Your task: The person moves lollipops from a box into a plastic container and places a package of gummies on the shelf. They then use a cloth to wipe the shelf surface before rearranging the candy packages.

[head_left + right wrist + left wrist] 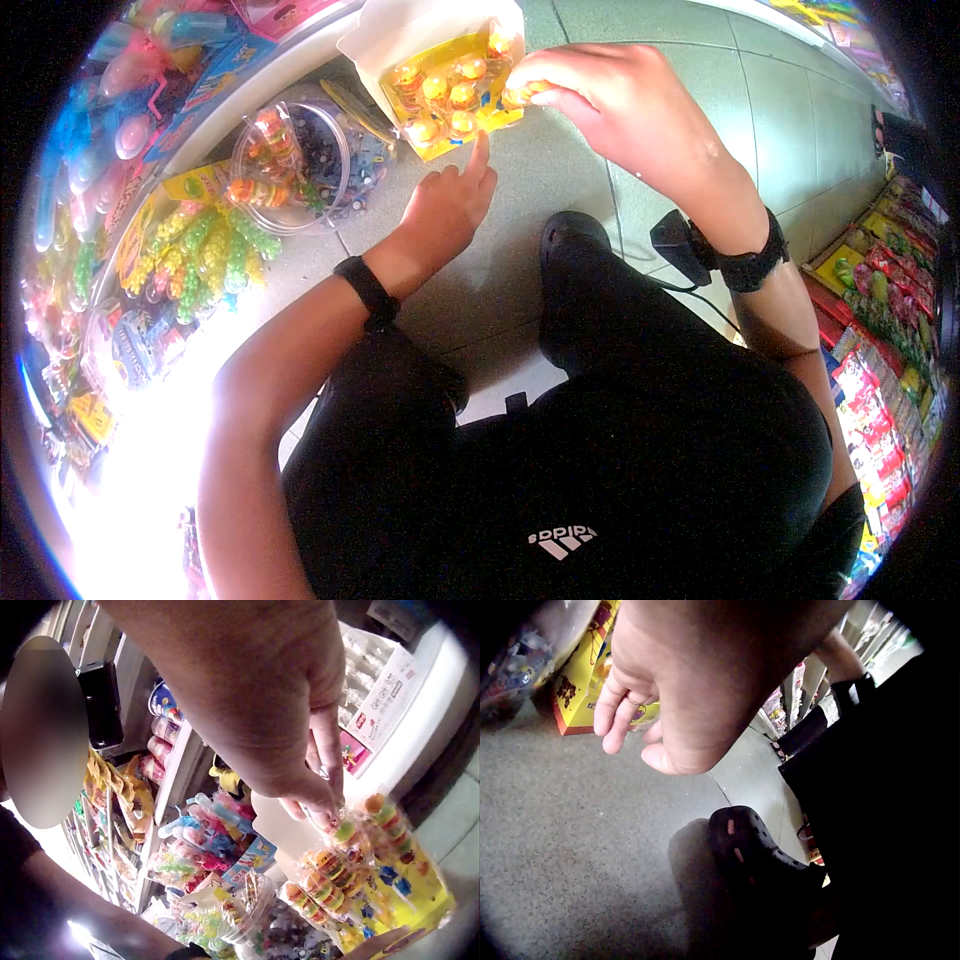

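My right hand (pixel 632 105) pinches a wrapped burger-shaped candy (pixel 522 95) between thumb and fingers, over the right side of a yellow display box (pixel 431 907). The box's pale lid flap stands raised at the back. Inside it are several more wrapped candies (pixel 436 88), layered like small burgers, some on blue sticks in the right wrist view. My left hand (pixel 450 203) is at the box's near edge, its index finger extended to the rim and its other fingers loosely bent. In the left wrist view, the hand (pixel 671 697) holds nothing.
Left of the box stands a clear round tub (pixel 345 170) with wrapped candies and dark small pieces. Yellow and green bead-like candies (pixel 195 245) hang on the left shelf. A black shoe (pixel 575 232) is on the tiled floor (pixel 690 90). Snack packets (pixel 875 430) line the right.
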Motion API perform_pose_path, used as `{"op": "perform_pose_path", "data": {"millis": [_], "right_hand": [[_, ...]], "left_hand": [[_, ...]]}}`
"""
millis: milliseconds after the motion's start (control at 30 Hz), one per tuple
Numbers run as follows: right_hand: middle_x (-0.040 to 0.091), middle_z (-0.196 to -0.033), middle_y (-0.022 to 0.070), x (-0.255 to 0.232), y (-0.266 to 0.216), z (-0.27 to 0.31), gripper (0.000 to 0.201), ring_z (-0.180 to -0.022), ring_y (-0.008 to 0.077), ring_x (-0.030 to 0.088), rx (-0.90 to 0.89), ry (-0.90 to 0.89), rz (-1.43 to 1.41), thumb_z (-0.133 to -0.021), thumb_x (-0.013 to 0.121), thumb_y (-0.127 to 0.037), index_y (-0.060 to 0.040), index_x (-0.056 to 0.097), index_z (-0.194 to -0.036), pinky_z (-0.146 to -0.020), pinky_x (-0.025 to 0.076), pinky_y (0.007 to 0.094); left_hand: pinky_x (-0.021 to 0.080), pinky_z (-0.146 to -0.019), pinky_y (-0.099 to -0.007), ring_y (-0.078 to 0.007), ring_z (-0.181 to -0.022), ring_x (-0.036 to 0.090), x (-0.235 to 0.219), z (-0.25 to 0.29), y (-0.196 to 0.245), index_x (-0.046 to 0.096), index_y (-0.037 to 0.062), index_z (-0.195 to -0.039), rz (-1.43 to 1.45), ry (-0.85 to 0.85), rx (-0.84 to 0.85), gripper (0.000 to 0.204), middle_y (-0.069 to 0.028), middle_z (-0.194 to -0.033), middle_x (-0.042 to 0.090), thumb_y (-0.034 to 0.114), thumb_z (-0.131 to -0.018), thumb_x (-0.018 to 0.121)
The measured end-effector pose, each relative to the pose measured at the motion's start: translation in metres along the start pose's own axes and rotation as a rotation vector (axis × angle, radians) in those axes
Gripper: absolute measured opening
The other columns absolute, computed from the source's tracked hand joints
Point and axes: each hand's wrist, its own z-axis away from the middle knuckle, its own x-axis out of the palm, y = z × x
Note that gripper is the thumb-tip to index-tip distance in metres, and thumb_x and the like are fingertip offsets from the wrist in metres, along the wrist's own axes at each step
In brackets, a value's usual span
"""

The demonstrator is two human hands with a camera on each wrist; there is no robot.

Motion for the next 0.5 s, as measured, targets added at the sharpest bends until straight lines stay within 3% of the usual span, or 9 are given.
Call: {"op": "perform_pose_path", "data": {"millis": [500], "right_hand": [[0.064, -0.081, 0.0171, -0.0016, -0.0024, -0.0014, 0.017, -0.074, 0.037, 0.063, 0.004, -0.017, 0.006, -0.076, 0.057, -0.002, -0.0055, 0.058, -0.093, -0.066, 0.052, 0.0443]], "left_hand": [[0.054, -0.061, -0.0396, -0.0262, -0.066, 0.059, 0.0002, 0.0, 0.0001, 0.051, -0.003, -0.099, 0.014, 0.032, 0.009, 0.022, -0.0297, -0.132, 0.041, 0.007, -0.079, 0.054]]}}
